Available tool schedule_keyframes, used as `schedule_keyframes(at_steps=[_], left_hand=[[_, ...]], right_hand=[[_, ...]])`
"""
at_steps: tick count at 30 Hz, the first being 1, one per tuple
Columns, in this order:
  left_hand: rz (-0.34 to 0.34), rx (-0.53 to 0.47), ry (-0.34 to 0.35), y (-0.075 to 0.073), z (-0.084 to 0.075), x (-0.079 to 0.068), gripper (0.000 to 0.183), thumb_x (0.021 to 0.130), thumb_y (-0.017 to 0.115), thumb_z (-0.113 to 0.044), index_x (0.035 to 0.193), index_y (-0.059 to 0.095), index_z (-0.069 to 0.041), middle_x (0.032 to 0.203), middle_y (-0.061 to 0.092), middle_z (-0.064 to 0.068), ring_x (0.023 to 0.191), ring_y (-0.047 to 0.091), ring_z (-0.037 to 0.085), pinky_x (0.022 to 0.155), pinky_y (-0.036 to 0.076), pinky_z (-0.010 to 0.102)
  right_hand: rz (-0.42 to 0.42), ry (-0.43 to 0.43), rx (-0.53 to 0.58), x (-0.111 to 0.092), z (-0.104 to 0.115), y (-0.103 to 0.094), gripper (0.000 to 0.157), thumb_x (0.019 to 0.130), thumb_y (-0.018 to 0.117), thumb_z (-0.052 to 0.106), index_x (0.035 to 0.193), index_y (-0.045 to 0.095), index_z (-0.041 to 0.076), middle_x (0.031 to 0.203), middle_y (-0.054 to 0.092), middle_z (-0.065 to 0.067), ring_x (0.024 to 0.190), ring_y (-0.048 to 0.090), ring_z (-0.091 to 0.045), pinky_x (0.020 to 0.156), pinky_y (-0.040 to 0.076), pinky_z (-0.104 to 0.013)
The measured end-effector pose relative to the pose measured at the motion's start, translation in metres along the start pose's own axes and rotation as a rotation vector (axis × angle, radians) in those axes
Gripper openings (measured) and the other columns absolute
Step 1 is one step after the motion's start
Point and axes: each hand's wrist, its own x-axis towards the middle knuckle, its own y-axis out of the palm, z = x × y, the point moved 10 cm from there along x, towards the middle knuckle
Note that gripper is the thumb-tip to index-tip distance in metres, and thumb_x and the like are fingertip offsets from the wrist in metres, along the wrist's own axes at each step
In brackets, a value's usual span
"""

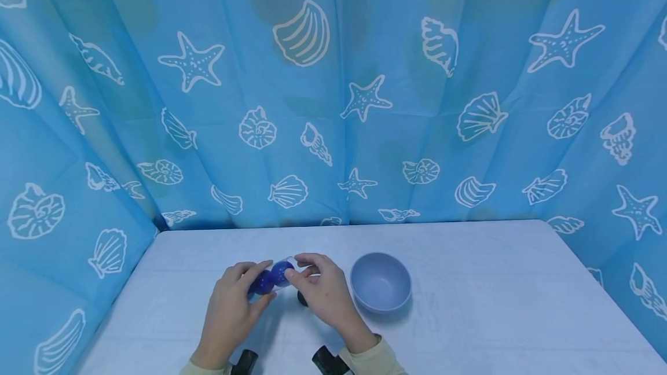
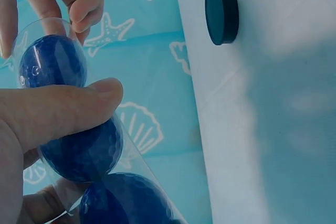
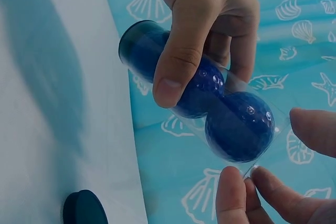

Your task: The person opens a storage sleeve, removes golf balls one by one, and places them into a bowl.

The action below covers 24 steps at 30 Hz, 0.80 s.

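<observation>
A clear tube (image 3: pixel 197 124) holds several blue dimpled golf balls (image 3: pixel 240 127) in a row. My left hand (image 1: pixel 229 300) grips the tube around its middle, thumb on one side and fingers on the other. At the end nearer my right hand (image 1: pixel 324 291), the tube looks open. The right thumb and fingers pinch the rim of that end from opposite sides, close to the last ball. A dark cap closes off the far end in the right wrist view. Below the tube, a loose black round cap (image 2: pixel 221 13) lies on the table, partly hidden by the right hand in the head view.
To the right of the hands a blue-grey bowl (image 1: pixel 380 282) stands on the white-covered table (image 1: pixel 495 305). A blue curtain (image 1: pixel 333 132) with white shells and starfish hangs behind the table and along its sides.
</observation>
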Motion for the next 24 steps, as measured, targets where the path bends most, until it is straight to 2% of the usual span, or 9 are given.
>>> schedule_keyframes(at_steps=[7, 12, 18, 24], left_hand=[[-0.047, 0.055, 0.066, -0.007, -0.007, -0.002, 0.063, 0.073, 0.092, -0.017, 0.13, 0.068, -0.018, 0.115, 0.065, 0.014, 0.108, 0.059, 0.034, 0.095, 0.05, 0.057], [-0.054, 0.079, 0.078, -0.01, -0.01, -0.002, 0.063, 0.073, 0.092, -0.016, 0.132, 0.068, -0.019, 0.116, 0.065, 0.013, 0.112, 0.058, 0.036, 0.1, 0.045, 0.061], [-0.051, 0.108, 0.068, -0.012, -0.012, -0.002, 0.064, 0.074, 0.091, -0.014, 0.132, 0.067, -0.021, 0.118, 0.065, 0.012, 0.118, 0.055, 0.036, 0.104, 0.036, 0.068], [-0.068, 0.155, 0.1, -0.014, -0.015, -0.003, 0.064, 0.073, 0.092, -0.013, 0.132, 0.068, -0.022, 0.116, 0.065, 0.011, 0.116, 0.056, 0.036, 0.104, 0.036, 0.068]], right_hand=[[0.028, 0.067, 0.049, 0.002, -0.007, 0.002, 0.047, 0.096, 0.067, 0.041, 0.13, 0.064, 0.009, 0.121, 0.066, -0.007, 0.107, 0.061, -0.02, 0.092, 0.056, -0.042], [0.043, 0.095, 0.077, 0.002, -0.011, 0.003, 0.044, 0.096, 0.067, 0.039, 0.13, 0.065, 0.01, 0.121, 0.067, -0.006, 0.11, 0.06, -0.022, 0.092, 0.056, -0.042], [0.055, 0.086, 0.121, 0.003, -0.013, 0.005, 0.044, 0.097, 0.066, 0.035, 0.131, 0.063, 0.007, 0.12, 0.067, -0.007, 0.1, 0.067, -0.018, 0.089, 0.058, -0.039], [0.064, 0.093, 0.185, 0.002, -0.015, 0.007, 0.041, 0.097, 0.066, 0.03, 0.13, 0.063, 0.005, 0.119, 0.067, -0.01, 0.094, 0.07, -0.018, 0.09, 0.058, -0.042]])
